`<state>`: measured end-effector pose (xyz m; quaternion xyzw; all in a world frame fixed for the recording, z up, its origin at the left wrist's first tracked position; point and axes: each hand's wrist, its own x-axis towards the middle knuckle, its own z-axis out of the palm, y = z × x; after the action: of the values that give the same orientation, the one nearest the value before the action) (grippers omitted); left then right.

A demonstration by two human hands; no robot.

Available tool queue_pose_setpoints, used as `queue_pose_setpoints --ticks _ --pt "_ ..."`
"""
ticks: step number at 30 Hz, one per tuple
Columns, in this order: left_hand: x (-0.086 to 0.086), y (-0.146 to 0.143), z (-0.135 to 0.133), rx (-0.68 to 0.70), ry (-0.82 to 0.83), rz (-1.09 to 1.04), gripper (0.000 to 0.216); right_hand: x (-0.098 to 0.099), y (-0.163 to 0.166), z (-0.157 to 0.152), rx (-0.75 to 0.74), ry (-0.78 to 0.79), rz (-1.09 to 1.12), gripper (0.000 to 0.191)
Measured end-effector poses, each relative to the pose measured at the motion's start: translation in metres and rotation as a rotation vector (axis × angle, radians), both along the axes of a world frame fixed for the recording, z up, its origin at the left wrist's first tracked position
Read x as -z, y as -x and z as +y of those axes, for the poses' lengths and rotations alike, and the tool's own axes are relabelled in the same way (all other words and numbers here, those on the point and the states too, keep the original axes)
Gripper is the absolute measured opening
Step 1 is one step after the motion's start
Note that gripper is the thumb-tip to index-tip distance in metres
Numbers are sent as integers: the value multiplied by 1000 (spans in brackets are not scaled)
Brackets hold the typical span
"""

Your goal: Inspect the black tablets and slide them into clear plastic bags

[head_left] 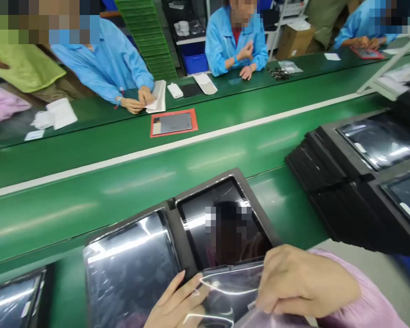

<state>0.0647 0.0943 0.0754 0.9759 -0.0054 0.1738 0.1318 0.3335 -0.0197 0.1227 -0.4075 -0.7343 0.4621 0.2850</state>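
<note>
In front of me a black foam tray (189, 246) holds two flat dark screens side by side. The bare screen (218, 228) on the right is glossy and reflective. Over its near end lies a clear plastic film (225, 284), bent and lifted towards me. My right hand (304, 278) pinches this film at its right side, fingers closed. My left hand (179, 303) rests with fingers stretched out across the film's left edge and the tray's middle bar. Beside it, the left screen (133, 269) has a wrinkled, shiny plastic cover.
Stacked black foam trays (328, 177) with wrapped screens stand at the right. Another wrapped screen (12, 300) lies at lower left. Beyond the white strip (205, 136), a red mat (195, 119) carries a panel. Several co-workers in blue sit across the green bench (140, 182).
</note>
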Motion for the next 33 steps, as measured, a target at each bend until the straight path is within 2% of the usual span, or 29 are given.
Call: queue_pose_setpoints --ticks 5,7,9,11,13,14,15,17,20,23,27,30,33 --pt "-12 -2 -6 -85 79 89 16 -12 -10 14 -41 125 -66 22" --pt "-15 -3 -8 -114 118 110 16 -12 -13 18 -7 137 -74 20" --pt "-16 -4 -10 -134 163 111 15 -4 -17 19 165 141 -115 20" --pt "-16 -5 -10 -144 214 94 13 9 -19 20 515 125 -239 24" --pt "-17 -6 -10 -140 288 102 10 24 -20 21 889 105 -407 39" --pt "-17 -7 -10 -139 329 117 9 30 -19 22 1009 111 -476 49" --pt "-17 -7 -11 -138 369 140 10 35 -18 24 1075 127 -531 57" --pt "-17 -7 -12 -144 446 171 11 39 -13 28 1096 171 -605 62" --pt "-11 -7 -16 -169 536 135 16 35 -7 37 1104 212 -628 52" --pt "-2 -7 -21 -196 587 41 18 26 -3 42 1159 340 -475 38" --pt "3 -10 -21 -221 667 -66 14 15 2 34 1107 502 22 37" --pt "-3 -12 -19 -231 692 -45 11 2 12 25 1094 511 269 45" --pt "-13 -4 -17 -314 701 -127 10 -17 26 22 1155 450 344 50"
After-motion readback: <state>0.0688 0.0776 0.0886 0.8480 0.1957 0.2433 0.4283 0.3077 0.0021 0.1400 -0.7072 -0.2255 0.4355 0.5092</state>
